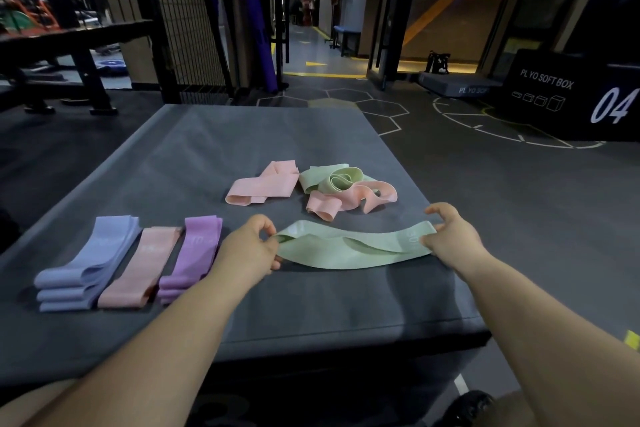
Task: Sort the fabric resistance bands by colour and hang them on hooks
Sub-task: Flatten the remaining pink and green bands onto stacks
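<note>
The head view looks down on a grey padded box [194,156] on a gym floor, with both bare forearms reaching over its near edge.

The left hand [254,246] and the right hand [450,236] hold one light green band [346,248] between them. It lies stretched out flat on the box near the front right, its loop slightly open in the middle. The left hand's fingers [265,222] are curled and pinch the band's left end against the thumb. The right hand's fingers [439,211] are bent over the band's right end, with the thumb pressing it from the near side.

To the left of the left hand, three sorted groups lie side by side, close together:
- A stack of lavender-blue bands [83,270] sits furthest left.
- A single flat pink band [145,270] lies in the middle.
- A stack of purple bands [194,253] lies just beside the left wrist.

Beyond the hands, unsorted bands lie further back on the box. A loosely folded pink band [259,189] lies on its own. Just to its right, a crumpled green band [332,177] rests on and against a twisted pink band [349,199].

On the floor to the far right stands a black plyo box [571,94] marked "04".
</note>
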Motion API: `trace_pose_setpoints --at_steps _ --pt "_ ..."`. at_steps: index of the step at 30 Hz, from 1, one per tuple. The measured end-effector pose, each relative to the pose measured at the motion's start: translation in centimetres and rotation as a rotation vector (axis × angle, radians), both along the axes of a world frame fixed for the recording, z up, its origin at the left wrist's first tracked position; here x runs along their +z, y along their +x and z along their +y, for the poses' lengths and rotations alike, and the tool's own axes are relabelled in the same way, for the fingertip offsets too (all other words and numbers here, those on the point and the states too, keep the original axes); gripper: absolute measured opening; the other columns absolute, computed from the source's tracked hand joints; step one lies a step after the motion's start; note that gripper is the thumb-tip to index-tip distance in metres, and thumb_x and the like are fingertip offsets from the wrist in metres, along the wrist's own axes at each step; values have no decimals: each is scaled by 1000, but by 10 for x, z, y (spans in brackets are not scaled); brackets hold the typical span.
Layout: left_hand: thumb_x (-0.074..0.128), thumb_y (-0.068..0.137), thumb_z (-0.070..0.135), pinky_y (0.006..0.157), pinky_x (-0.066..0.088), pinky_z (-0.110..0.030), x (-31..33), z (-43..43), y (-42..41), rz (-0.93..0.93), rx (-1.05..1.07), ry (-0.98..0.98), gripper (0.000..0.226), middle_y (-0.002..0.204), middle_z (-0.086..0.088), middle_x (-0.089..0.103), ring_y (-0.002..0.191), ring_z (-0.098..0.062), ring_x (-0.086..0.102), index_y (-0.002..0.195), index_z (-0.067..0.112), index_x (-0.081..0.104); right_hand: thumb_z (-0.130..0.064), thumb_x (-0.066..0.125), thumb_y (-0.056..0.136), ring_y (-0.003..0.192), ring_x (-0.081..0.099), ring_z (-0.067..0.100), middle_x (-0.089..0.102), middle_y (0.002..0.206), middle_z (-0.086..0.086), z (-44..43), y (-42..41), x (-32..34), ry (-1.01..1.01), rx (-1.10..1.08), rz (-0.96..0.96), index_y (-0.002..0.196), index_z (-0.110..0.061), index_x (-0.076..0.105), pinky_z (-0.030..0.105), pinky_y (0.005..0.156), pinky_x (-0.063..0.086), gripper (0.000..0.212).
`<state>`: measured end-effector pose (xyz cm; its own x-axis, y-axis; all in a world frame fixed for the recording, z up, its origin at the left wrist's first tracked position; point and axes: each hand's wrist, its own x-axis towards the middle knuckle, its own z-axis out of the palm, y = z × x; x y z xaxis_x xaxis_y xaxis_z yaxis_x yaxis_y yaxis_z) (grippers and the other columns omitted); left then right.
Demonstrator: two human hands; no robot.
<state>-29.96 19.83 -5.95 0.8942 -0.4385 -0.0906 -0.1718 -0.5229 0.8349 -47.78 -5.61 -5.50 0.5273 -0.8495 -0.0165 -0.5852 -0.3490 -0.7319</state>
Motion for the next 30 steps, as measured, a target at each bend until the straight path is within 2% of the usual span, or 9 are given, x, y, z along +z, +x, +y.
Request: trace_pose_setpoints --at_steps 4,7,12,14,17,19,24,27,30 --pt "55 92 21 73 59 -39 1 3 1 -48 8 -40 19 70 3 70 63 -12 69 89 39 58 -1 47 87 79 61 29 62 91 7 -3 2 -2 24 -16 9 117 -25 41 33 63 46 39" --pt "52 93 19 75 57 -36 0 6 0 -129 5 -41 22 82 3 71 70 -13 68 100 36 62 0 42 85 76 61 33 61 89 12 -3 3 -3 23 -39 3 111 -25 44 34 61 47 37" --pt "53 93 25 65 49 -28 -3 7 1 -250 1 114 24 86 5 70 78 -17 65 113 34 63 0 37 84 68 57 31 60 86 12 -3 4 -2 31 -34 1 94 -26 51 34 57 43 31" --pt "54 92 23 71 50 -29 -4 6 0 -249 -17 135 26 93 4 71 82 -17 65 114 33 64 -2 39 85 68 57 30 59 85 7 -2 5 -2 47 -9 15 85 -26 55 34 61 47 30" --pt "55 92 21 83 51 -29 -4 4 -1 -191 -59 90 27 105 4 72 91 -14 67 116 28 65 -10 51 85 79 62 25 64 90 1 -1 5 -2 66 45 30 81 -27 64 39 80 57 22" --pt "55 89 20 81 48 -26 -1 4 1 -156 -80 93 33 105 7 70 94 -13 65 121 28 63 -10 54 84 86 64 21 67 97 2 -3 4 -2 101 67 25 88 -25 67 39 87 56 21" --pt "61 87 17 79 43 -21 -3 4 3 -195 -104 149 37 98 10 68 97 -12 63 122 29 62 1 50 82 86 59 13 65 109 2 1 -1 3 147 182 39 126 -20 61 21 76 46 50" --pt "64 90 25 75 39 -21 -3 4 4 -254 -55 141 21 100 7 68 94 -10 60 111 29 67 4 59 80 93 61 13 65 110 2 2 -3 6 133 227 33 127 -19 61 17 73 45 52" --pt "64 91 28 70 36 -23 -1 5 5 -268 -36 85 7 92 7 66 86 -10 57 97 30 67 2 71 78 97 65 12 69 107 0 0 -4 5 128 239 -28 125 -14 64 21 87 48 50"
